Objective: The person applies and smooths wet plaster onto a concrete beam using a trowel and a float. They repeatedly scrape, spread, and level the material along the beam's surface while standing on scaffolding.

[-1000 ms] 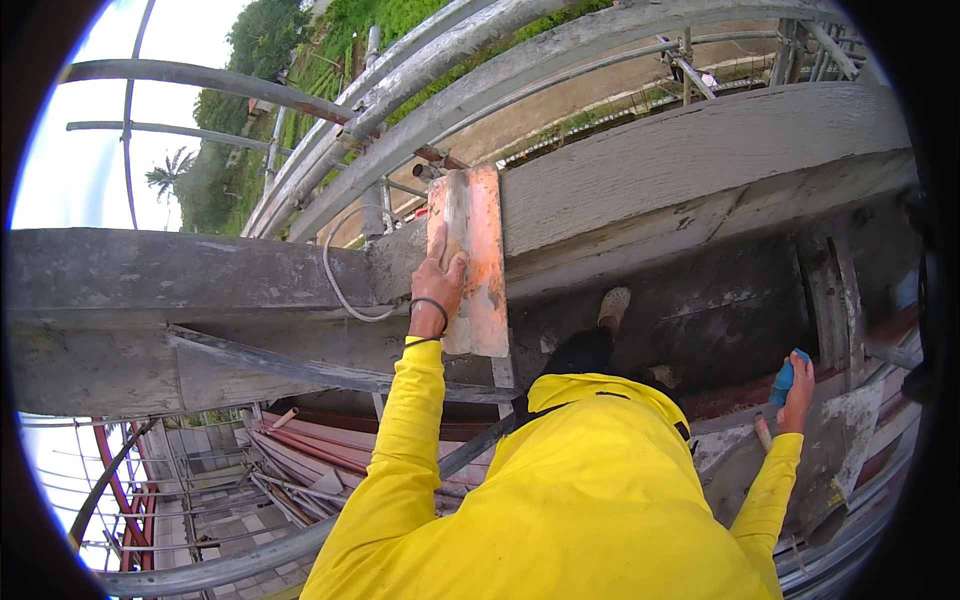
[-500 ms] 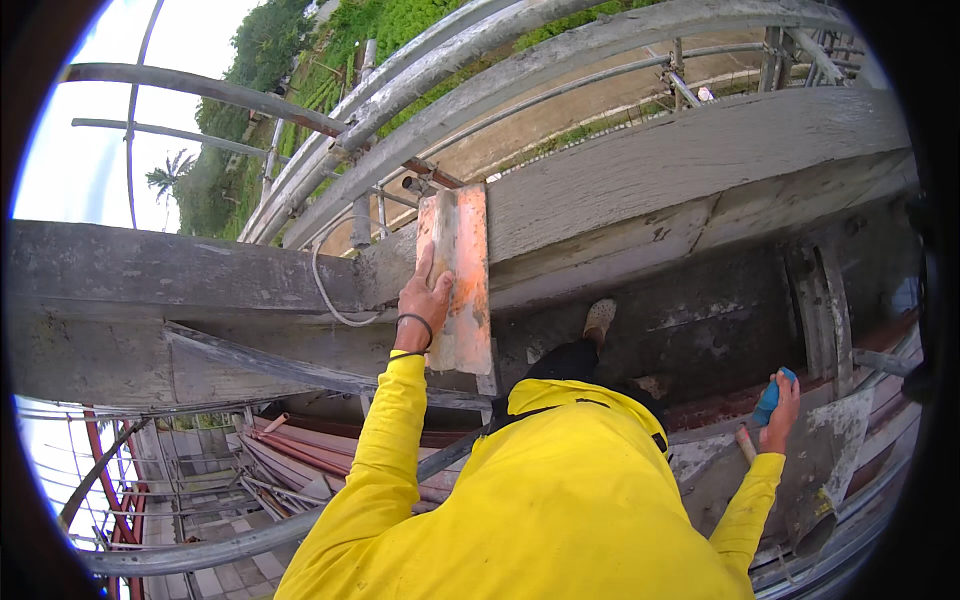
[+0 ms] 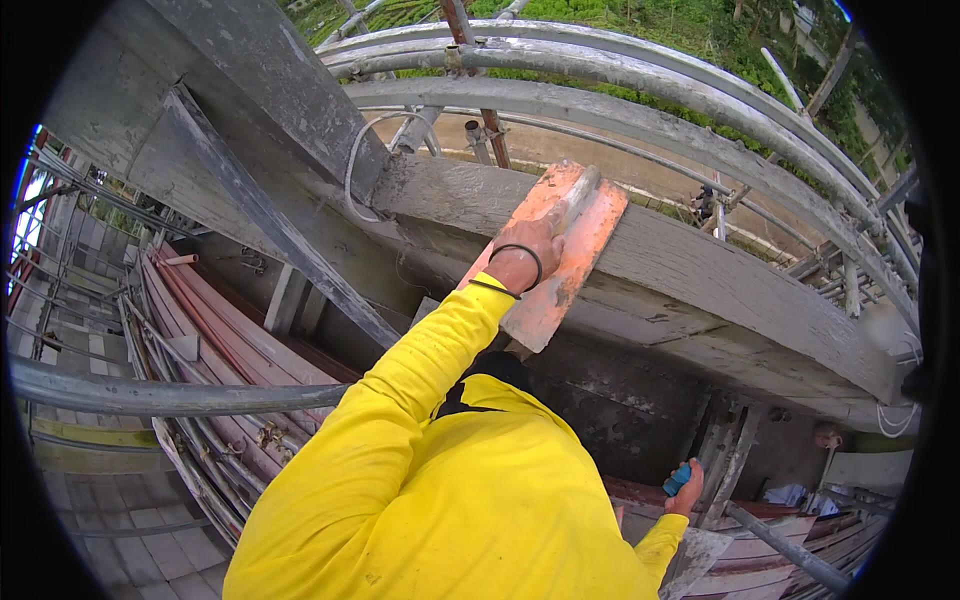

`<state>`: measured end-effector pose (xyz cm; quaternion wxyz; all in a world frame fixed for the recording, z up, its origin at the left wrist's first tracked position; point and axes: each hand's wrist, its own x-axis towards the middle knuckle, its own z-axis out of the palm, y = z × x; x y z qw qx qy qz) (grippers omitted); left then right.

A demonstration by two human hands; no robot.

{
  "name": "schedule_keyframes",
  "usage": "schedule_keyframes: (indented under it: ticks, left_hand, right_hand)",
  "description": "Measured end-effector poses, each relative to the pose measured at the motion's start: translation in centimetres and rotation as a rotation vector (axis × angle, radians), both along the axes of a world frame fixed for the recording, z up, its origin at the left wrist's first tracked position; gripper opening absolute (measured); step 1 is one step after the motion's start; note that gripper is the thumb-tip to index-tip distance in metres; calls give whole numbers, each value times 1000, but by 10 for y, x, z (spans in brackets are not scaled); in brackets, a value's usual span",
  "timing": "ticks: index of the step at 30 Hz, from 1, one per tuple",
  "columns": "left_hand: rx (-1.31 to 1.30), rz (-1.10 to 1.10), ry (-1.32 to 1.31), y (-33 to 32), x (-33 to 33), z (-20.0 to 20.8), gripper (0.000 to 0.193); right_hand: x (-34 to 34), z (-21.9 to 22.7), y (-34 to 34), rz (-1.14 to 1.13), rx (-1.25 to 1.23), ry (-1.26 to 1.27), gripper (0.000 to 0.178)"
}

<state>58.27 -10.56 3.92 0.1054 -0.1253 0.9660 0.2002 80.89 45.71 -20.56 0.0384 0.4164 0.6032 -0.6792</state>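
Orange float (image 3: pixel 585 262): lies slantwise across the concrete ledge, one end past the far edge, the other overhanging the near side; contact beneath hidden.
Concrete ledge (image 3: pixel 710 275): long, grey, top face streaked; slopes down to the right in view, more steeply than 0.5 s ago.
Pole railing (image 3: pixel 600 66): several grey bars, beyond the ledge, greenery behind.
Yellow garment (image 3: pixel 490 510): covers the wearer's back and both arms.
Pink planks (image 3: pixel 215 350): stacked lengthwise, lower left.
White cord (image 3: pixel 350 175): looped at the ledge's left end.
Left hand (image 3: pixel 525 255): fingers wrapped around the float's raised grey handle (image 3: pixel 578 195), little gap.
Right hand (image 3: pixel 685 490): well apart from the float, low at right; fingers curled round a blue object (image 3: pixel 677 480), kind not clear.
Dark wristband (image 3: pixel 541 268): around the left wrist.
Change, view: turned since 0.5 s ago; bright sky at upper left mostly gone.
Change, float: farther along the ledge from the cord; near upright in view then, leaning right now.
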Motion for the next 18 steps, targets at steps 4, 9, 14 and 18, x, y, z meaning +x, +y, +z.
schedule_keyframes:
  ticks: [4, 9, 14, 18]
  left_hand:
    - [-64, 33, 107, -104, 44, -27, 73]
    - [-27, 100, 120, -184, 59, -19, 73]
    - [-17, -128, 86, -66, -13, -17, 72]
    - [8, -215, -26, -41, -17, -11, 71]
  right_hand:
    - [47, 2, 60, -82, 220, -29, 25]
    - [75, 26, 46, -111, 259, -17, 24]
    - [-10, 91, -28, 171, 78, 84, 25]
    - [-42, 120, -44, 272, 114, 196, 27]
